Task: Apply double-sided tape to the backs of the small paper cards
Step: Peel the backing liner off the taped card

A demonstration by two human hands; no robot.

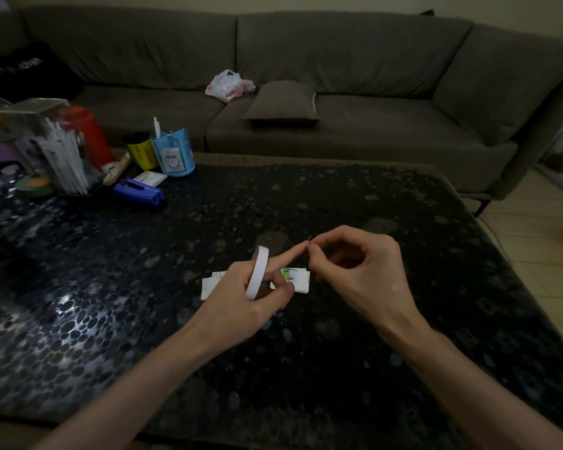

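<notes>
A thin white ring-shaped roll of double-sided tape (258, 272) is gripped upright in the left hand (238, 300), whose index finger is held out straight. At that fingertip, a tiny thin sliver (309, 241) is pinched by the curled fingers (330, 235) of the right hand (361, 271). Small white paper cards (210, 285) lie beneath on the dark pebble-patterned table (127, 287).

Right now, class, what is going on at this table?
A person works over a dark table. The left hand holds a white tape roll, its index finger stretched out. The right hand pinches what looks like a thin tape strip at that fingertip. The small paper cards lie on the table beneath the hands.
</notes>
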